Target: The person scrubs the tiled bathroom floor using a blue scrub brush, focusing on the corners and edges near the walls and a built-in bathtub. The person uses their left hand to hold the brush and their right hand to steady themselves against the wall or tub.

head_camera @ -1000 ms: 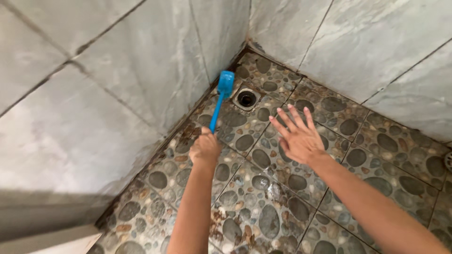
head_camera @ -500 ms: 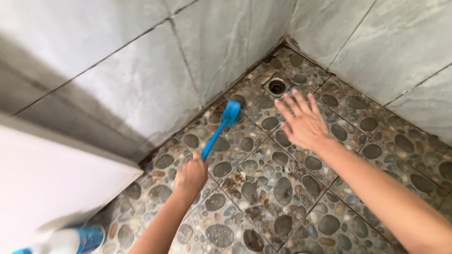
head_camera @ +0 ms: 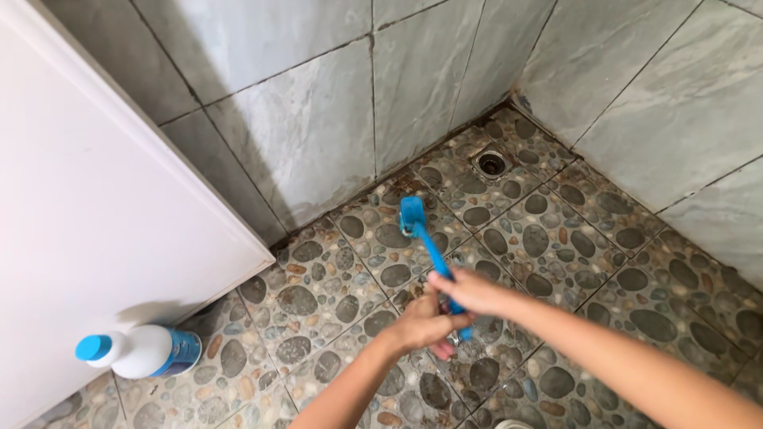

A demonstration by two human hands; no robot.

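Note:
A blue long-handled scrub brush [head_camera: 421,234] rests head-down on the pebble-pattern floor tiles [head_camera: 548,246]. Both hands grip its handle near the lower end. My left hand [head_camera: 420,322] wraps the handle from below. My right hand [head_camera: 470,290] closes over it from the right, just above the left. The brush head [head_camera: 412,216] touches the floor close to the foot of the grey tiled wall [head_camera: 318,135].
A round floor drain [head_camera: 491,164] sits in the far corner. A white panel [head_camera: 95,230] stands at the left. A white bottle with a blue cap [head_camera: 139,351] stands on the floor beside it. Grey wall tiles [head_camera: 660,87] close the right side.
My right hand, open above the floor before, has come down and closed on the brush handle. The brush has pulled back from the drain corner, and the view has shifted to show the bottle.

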